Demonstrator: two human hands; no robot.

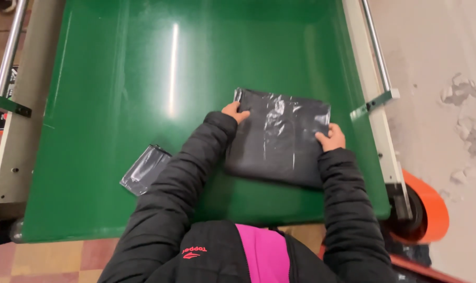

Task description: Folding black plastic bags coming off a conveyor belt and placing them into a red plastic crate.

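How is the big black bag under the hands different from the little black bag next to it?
The big black bag is much larger than the little black bag. The left hand and right hand both press on the big one; nothing touches the little one. The big bag lies near the middle of the green belt; the little one is partly hidden by a sleeve. Both are dark, shiny plastic lying flat.

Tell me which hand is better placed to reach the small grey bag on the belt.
Probably the left hand: the small grey bag lies beside the left sleeve, while the right hand is across the big dark bag.
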